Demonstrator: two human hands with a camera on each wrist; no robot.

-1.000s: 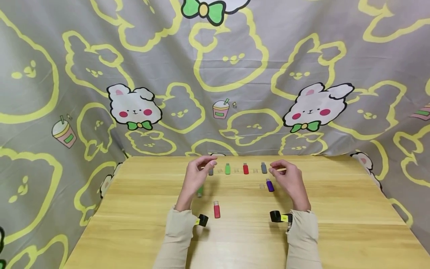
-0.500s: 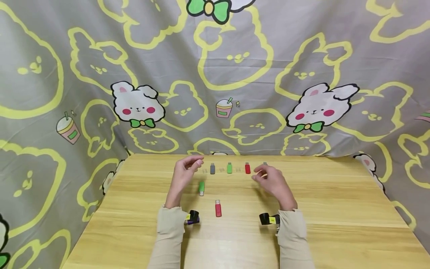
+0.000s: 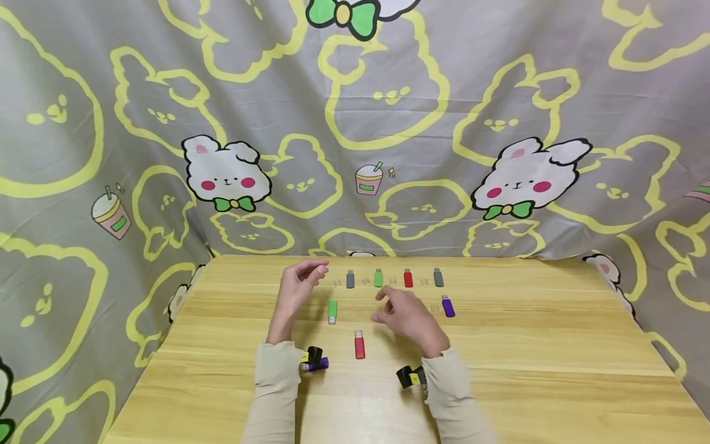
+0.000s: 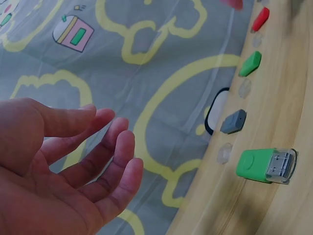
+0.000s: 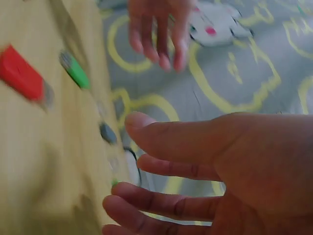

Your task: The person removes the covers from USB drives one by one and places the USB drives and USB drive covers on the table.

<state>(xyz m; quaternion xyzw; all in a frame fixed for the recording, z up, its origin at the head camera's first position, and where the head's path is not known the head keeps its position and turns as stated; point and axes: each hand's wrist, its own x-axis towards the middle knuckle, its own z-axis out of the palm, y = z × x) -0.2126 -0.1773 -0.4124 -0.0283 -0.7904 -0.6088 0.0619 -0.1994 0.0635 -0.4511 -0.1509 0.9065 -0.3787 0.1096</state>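
Observation:
My left hand [image 3: 298, 288] hovers above the table at the left, fingers loosely bent and holding nothing; the left wrist view shows its bare palm. Nearest to it lies a green USB stick [image 3: 332, 310] with a clear cap over its plug. My right hand [image 3: 407, 316] hangs over the middle, fingers loosely bent round nothing. Below and left of it lies a capped red USB stick [image 3: 359, 345]. A back row holds a grey USB stick [image 3: 350, 279], a green one, a red one [image 3: 408, 279] and another grey one [image 3: 438, 277].
Small clear caps [image 3: 392, 281] lie between the sticks of the back row. A purple USB stick [image 3: 448, 306] lies at the right beside another clear cap [image 3: 434, 308]. Another purple stick [image 3: 318, 364] is partly hidden by the left wrist camera. A patterned curtain [image 3: 410, 123] hangs behind the wooden table [image 3: 554, 345].
My right hand has moved left from the right end of the back row to the middle, uncovering the grey and purple sticks. My left hand has drawn slightly left.

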